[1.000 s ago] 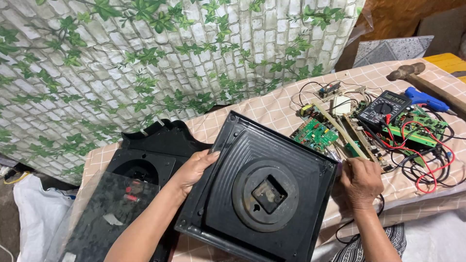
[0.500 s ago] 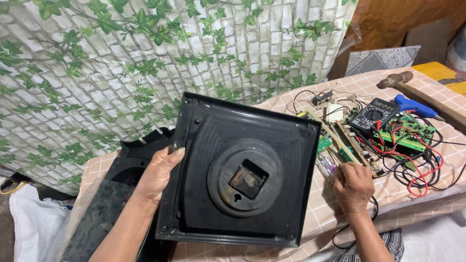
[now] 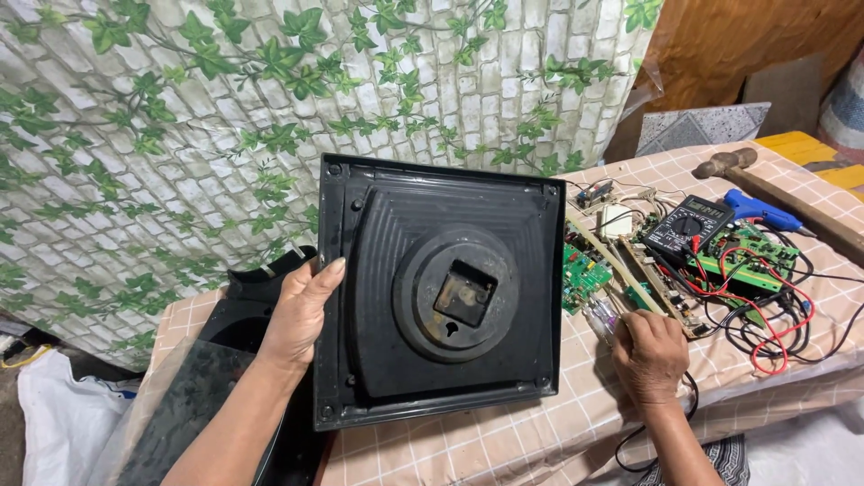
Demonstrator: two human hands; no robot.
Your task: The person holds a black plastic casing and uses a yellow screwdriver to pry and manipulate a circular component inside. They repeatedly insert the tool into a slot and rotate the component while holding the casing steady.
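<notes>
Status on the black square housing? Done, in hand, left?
Done: the black square housing is off the table, upright, its ribbed inner side facing the camera. In hand: the left hand grips its left edge alone; the right hand rests on the table holding a clear-handled tool. Left: the green circuit boards, wires and multimeter lie loose, nothing mounted in the central recess.

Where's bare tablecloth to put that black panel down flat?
Best bare patch: checked tablecloth along the near edge, between the black panel held up by the left hand and the right hand. A smaller strip lies at the far edge beside the hammer. Crowded: circuit boards, multimeter and wires at right.
</notes>
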